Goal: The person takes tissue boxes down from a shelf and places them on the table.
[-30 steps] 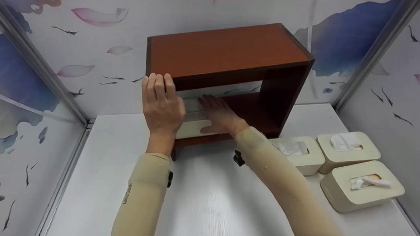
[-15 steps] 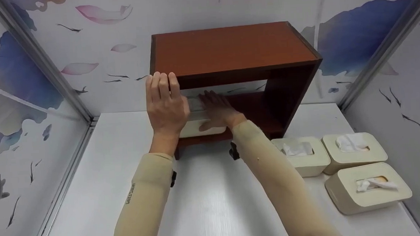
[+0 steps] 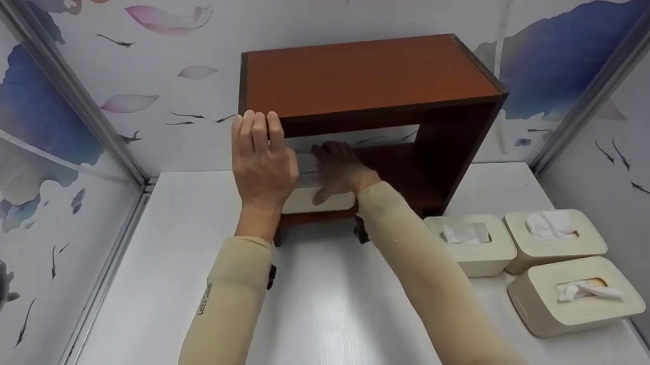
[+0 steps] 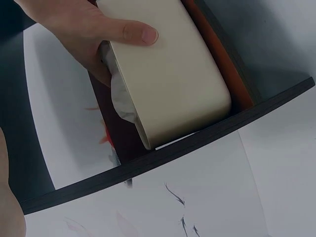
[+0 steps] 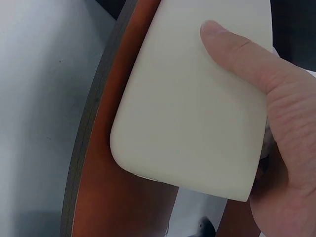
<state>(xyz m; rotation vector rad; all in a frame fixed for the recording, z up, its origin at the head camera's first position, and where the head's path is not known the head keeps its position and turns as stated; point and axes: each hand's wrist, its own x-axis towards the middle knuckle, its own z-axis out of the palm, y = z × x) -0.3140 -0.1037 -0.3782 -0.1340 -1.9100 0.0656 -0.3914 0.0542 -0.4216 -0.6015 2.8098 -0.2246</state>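
My left hand [image 3: 264, 163] rests on the top front left corner of a reddish-brown wooden shelf unit [image 3: 369, 74], fingers straight and side by side. Inside the shelf, at its left end, sits a cream tissue box [image 5: 182, 113] with white tissue [image 4: 120, 94] at its top. My right hand [image 3: 338, 168] reaches in and touches this box. Its thumb lies straight along the front face in both wrist views, while the other fingers extend over the top. Those fingers are slightly blurred in the head view and hidden in the left wrist view. My left hand covers the box's left end in the head view.
Three more cream tissue boxes stand right of the shelf: one [image 3: 476, 261] beside my right forearm, one behind [image 3: 556, 251], and one nearer [image 3: 543, 310]. A white table [image 3: 310, 317] bears everything. Patterned wall panels [image 3: 405, 6] stand at the back and sides.
The whole head view has drifted a little, so the scene sits further right. My right fingers have shifted slightly on the box. My left hand stays on the shelf corner.
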